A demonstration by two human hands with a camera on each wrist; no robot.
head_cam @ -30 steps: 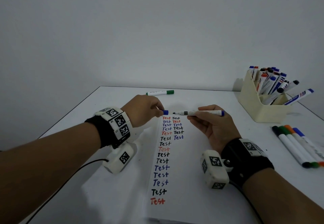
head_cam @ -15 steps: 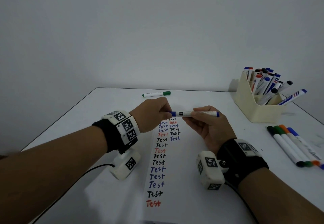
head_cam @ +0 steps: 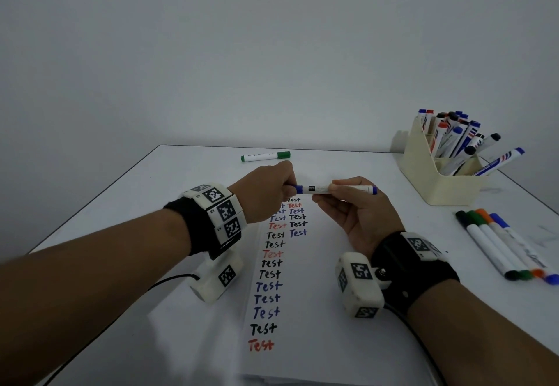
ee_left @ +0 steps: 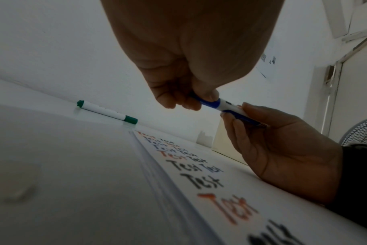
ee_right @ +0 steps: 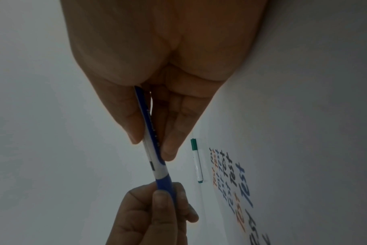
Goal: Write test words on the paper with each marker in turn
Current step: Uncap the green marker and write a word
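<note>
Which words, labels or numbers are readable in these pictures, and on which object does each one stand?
"Test": handwritten many times in black, blue and red, in two columns on the white paper sheet.
Label on the blue-capped white marker held between both hands: too small to read.
Print on the green-capped white marker lying on the table: too blurred to read.
Labels on the markers in the cream plastic holder: unreadable.

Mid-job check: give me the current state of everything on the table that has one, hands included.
Blue marker: capped, level, held above the paper.
Left hand: pinches the marker's cap.
Right hand: grips the marker's barrel.
Paper: flat, two columns of "Test".
Green marker: capped, lying alone at the far edge.
Four markers: capped, side by side.
Holder: full of markers.
</note>
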